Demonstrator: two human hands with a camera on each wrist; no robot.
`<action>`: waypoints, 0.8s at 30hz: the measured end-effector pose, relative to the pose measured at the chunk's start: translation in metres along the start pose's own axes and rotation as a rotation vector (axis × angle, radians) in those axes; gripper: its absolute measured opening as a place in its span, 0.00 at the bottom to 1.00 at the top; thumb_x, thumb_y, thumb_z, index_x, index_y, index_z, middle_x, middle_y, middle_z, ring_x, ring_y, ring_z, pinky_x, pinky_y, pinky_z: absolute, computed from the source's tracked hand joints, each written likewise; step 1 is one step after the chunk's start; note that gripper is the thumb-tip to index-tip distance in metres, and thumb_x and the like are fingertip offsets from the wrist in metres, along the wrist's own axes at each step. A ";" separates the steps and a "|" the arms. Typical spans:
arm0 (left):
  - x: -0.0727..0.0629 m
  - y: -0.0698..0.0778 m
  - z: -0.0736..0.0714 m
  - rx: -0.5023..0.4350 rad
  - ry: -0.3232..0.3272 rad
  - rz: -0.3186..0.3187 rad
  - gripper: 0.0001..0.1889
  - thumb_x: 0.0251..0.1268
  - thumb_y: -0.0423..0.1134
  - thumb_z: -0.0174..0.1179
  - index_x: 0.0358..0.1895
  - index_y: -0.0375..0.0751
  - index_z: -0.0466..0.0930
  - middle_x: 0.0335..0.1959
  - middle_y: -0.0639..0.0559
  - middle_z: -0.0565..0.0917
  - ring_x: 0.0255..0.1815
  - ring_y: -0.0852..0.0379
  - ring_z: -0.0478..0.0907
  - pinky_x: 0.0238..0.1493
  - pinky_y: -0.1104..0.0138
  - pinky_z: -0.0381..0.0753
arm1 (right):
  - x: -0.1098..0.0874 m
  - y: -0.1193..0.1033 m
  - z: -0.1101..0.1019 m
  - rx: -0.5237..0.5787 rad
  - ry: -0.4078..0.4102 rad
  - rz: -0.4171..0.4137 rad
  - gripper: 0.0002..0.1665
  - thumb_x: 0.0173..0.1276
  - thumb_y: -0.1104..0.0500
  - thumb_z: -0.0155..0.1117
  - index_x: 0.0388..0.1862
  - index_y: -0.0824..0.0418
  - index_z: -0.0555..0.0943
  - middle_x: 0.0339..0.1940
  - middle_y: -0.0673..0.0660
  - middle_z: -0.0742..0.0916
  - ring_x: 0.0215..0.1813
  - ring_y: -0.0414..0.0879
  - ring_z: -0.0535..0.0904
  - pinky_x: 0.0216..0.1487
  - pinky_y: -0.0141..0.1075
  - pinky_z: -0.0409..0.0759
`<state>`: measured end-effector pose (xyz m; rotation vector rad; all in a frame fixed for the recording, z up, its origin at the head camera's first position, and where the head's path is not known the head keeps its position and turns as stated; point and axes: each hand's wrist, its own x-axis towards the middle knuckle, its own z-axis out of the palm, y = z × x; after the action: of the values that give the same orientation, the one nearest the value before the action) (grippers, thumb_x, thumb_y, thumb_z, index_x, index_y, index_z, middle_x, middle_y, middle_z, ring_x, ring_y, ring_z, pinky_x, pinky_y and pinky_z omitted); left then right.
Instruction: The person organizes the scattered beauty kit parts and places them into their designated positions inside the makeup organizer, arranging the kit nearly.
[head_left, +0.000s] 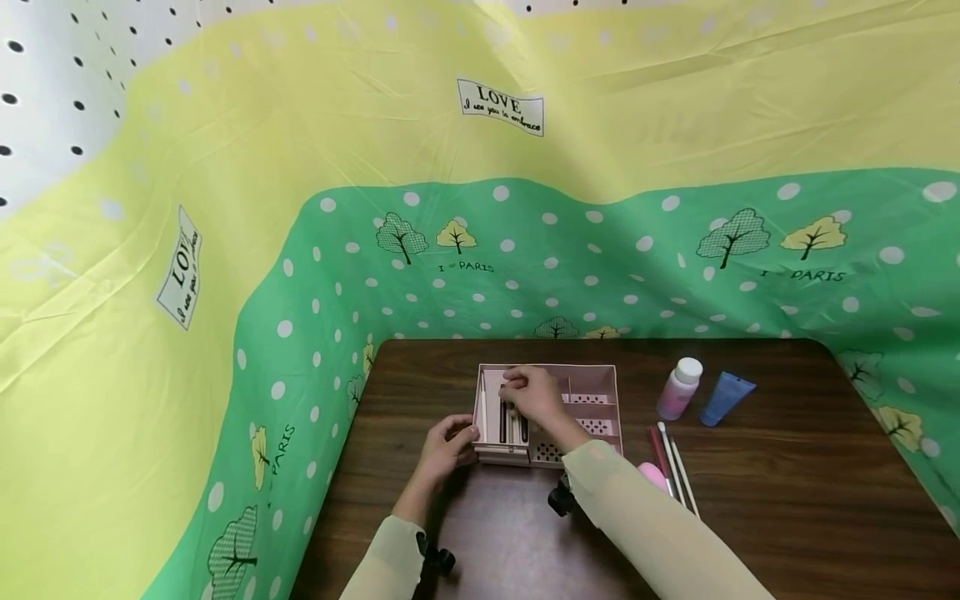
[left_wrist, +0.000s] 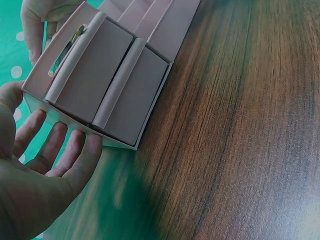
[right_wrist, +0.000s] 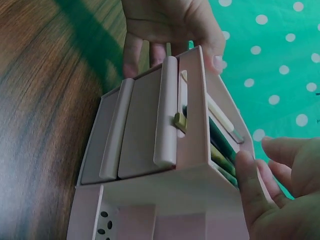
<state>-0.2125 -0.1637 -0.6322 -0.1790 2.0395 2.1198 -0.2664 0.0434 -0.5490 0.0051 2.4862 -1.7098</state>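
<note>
A pale pink desk organizer point(head_left: 502, 455) stands on the table, with two drawer fronts point(left_wrist: 92, 65) below its open top tray. In that tray lie a white stick point(head_left: 483, 415), a dark pencil-like stick point(head_left: 502, 421) and several other slim sticks. My left hand point(head_left: 447, 446) rests at the organizer's front left corner, fingers spread along its side wall and thumb by the rim. My right hand point(head_left: 536, 396) reaches over the tray, fingertips at the far ends of the dark sticks. In the right wrist view its thumb and fingers stand apart, with nothing visible between them.
Right of the tray, the organizer has lower divided compartments point(head_left: 592, 399) with dotted holes. Farther right stand a white-capped pink bottle point(head_left: 678, 389) and a blue tube point(head_left: 726, 398). A pink rounded thing point(head_left: 652, 475) and several slim brushes or sticks point(head_left: 678, 464) lie near my right sleeve.
</note>
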 end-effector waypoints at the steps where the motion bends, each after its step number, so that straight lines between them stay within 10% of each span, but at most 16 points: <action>1: 0.000 0.000 0.000 0.001 0.002 0.000 0.20 0.71 0.39 0.66 0.60 0.32 0.79 0.44 0.50 0.84 0.43 0.57 0.84 0.48 0.48 0.89 | 0.000 0.001 -0.001 -0.003 -0.005 -0.003 0.20 0.66 0.64 0.72 0.57 0.65 0.84 0.41 0.60 0.88 0.27 0.57 0.86 0.29 0.42 0.87; 24: -0.002 0.000 0.001 0.000 0.015 -0.002 0.20 0.69 0.38 0.67 0.60 0.31 0.79 0.47 0.47 0.83 0.43 0.58 0.84 0.47 0.49 0.89 | -0.006 0.011 -0.027 -0.023 -0.050 -0.041 0.22 0.62 0.64 0.76 0.56 0.65 0.85 0.39 0.58 0.89 0.31 0.57 0.85 0.29 0.41 0.87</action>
<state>-0.2109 -0.1624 -0.6321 -0.1973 2.0468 2.1228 -0.2620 0.0731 -0.5493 -0.0909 2.4867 -1.6753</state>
